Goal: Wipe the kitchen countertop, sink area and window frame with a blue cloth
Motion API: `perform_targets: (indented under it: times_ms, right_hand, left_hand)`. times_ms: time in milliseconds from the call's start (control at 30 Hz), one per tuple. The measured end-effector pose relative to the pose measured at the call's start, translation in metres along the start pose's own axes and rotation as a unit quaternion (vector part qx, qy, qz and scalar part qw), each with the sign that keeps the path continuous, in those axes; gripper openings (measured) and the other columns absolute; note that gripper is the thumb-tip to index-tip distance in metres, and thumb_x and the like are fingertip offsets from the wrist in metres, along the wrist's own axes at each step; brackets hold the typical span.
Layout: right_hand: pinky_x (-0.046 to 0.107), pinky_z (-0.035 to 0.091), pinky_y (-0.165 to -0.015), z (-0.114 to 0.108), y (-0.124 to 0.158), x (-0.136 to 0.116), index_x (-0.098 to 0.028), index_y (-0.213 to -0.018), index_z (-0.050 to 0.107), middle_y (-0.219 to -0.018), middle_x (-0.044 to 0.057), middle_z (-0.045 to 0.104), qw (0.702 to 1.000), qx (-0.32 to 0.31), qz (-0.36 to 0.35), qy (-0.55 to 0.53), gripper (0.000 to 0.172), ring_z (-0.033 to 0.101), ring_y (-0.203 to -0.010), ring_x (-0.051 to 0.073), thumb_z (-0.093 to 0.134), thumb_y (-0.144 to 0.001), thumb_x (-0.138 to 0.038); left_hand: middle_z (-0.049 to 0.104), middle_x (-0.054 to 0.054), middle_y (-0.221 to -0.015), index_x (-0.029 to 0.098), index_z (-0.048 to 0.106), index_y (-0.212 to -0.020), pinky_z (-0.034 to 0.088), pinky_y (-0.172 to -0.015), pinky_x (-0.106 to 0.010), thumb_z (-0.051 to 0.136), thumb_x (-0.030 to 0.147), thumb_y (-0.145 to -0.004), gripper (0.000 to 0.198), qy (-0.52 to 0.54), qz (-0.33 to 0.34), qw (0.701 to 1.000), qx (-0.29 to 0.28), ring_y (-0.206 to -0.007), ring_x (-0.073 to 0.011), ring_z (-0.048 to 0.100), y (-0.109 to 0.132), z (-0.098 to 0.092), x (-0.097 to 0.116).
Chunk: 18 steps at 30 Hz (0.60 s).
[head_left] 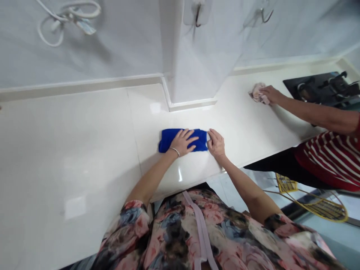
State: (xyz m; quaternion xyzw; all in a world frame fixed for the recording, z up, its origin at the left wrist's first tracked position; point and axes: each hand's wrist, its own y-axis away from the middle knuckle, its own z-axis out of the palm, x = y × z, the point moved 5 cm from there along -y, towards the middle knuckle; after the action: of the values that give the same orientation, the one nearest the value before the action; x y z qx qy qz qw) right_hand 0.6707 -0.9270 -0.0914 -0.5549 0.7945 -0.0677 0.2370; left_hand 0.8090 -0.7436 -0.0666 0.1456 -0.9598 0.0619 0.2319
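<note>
A folded blue cloth point(168, 138) lies flat on the white countertop in front of me. My left hand point(182, 143), with a bracelet at the wrist, presses on the middle of it with fingers spread. At the cloth's right end is my right hand point(216, 143), its fingers bent and closed on the cloth's edge. The fingertips' exact hold is too small to see clearly.
To the right, another person's hand point(270, 94) holds a crumpled pale pink cloth point(258, 93) on the counter point(84, 150). Beyond is a black gas stove point(323, 88). A wall pillar point(202, 56) juts out ahead. Yellow-framed racks point(326, 210) stand below at right.
</note>
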Motion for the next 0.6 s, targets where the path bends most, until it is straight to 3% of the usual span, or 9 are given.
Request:
perform_targets:
  times_ms: [100, 233, 400, 600]
  right_hand:
    - [0.050, 0.045, -0.120, -0.001, -0.001, -0.003, -0.020, -0.144, 0.062, -0.151, 0.013, 0.062, 1.000, 0.011, -0.004, 0.004, 0.052, 0.054, -0.143, 0.027, 0.048, -0.094, -0.014]
    - [0.048, 0.046, -0.120, -0.003, -0.002, -0.006, -0.020, -0.142, 0.062, -0.150, 0.013, 0.063, 1.000, 0.026, -0.008, -0.004, 0.050, 0.055, -0.142, 0.025, 0.047, -0.095, -0.014]
    - [0.050, 0.045, -0.120, -0.002, -0.001, -0.005, -0.021, -0.144, 0.062, -0.149, 0.013, 0.063, 1.000, 0.023, -0.003, -0.021, 0.051, 0.056, -0.142, 0.026, 0.047, -0.095, -0.016]
    - [0.050, 0.045, -0.121, -0.001, 0.001, -0.007, -0.020, -0.146, 0.060, -0.150, 0.014, 0.063, 0.999, 0.028, -0.010, -0.031, 0.053, 0.055, -0.142, 0.027, 0.047, -0.095, -0.017]
  left_hand:
    - [0.037, -0.003, -0.174, 0.035, 0.055, -0.156, 0.016, -0.135, -0.057, 0.051, 0.049, -0.102, 0.056, -0.026, -0.092, 0.995, 0.042, -0.162, -0.0313, 0.027, -0.012, -0.023, -0.044]
    - [0.037, -0.004, -0.174, 0.034, 0.055, -0.157, 0.016, -0.135, -0.056, 0.047, 0.051, -0.103, 0.057, -0.039, -0.168, 0.983, 0.066, -0.163, -0.0312, 0.027, -0.006, -0.043, -0.076]
    - [0.035, -0.005, -0.175, 0.032, 0.052, -0.158, 0.015, -0.135, -0.055, 0.042, 0.053, -0.104, 0.060, -0.062, -0.265, 0.956, 0.108, -0.163, -0.0315, 0.025, 0.028, -0.073, -0.116]
    - [0.029, -0.008, -0.177, 0.028, 0.045, -0.163, 0.014, -0.135, -0.058, 0.034, 0.055, -0.104, 0.066, -0.084, -0.406, 0.899, 0.142, -0.165, -0.0326, 0.020, 0.082, -0.106, -0.162]
